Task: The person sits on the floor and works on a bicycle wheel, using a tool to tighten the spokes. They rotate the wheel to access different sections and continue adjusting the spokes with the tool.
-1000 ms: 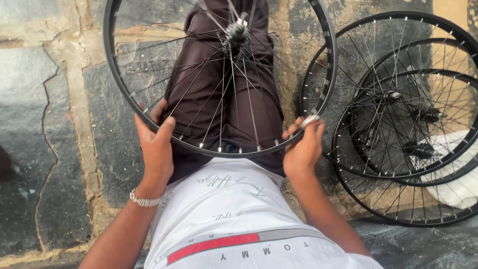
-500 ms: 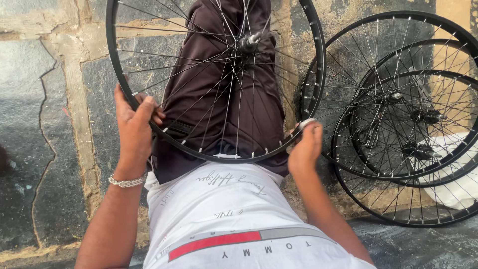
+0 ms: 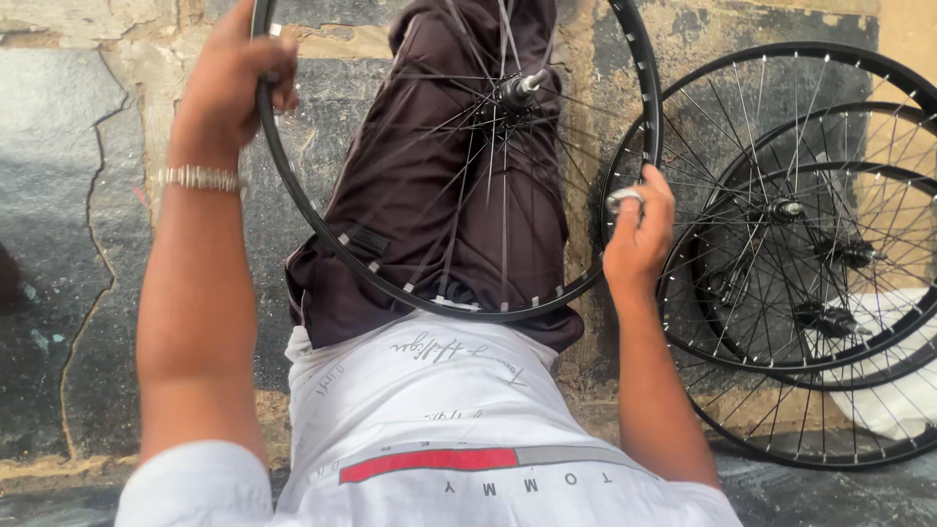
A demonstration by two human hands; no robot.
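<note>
A black spoked bicycle wheel (image 3: pixel 395 278) stands on my lap over my dark trousers, its hub (image 3: pixel 517 90) near the top centre. My left hand (image 3: pixel 229 83), with a metal bracelet on the wrist, grips the rim high on the left side. My right hand (image 3: pixel 639 239) sits at the rim's right side, fingers closed on a small silvery tool (image 3: pixel 625 200).
Several more black spoked wheels (image 3: pixel 810 254) lie stacked on the stone floor to my right, partly over something white (image 3: pixel 903 405). The floor is dark cracked stone slabs (image 3: pixel 59 244) with pale joints. My white shirt (image 3: pixel 459 439) fills the bottom of the view.
My left hand has slid up the rim from the lower left to the upper left. The wheel and hub have shifted lower in view. My right hand has risen along the right side.
</note>
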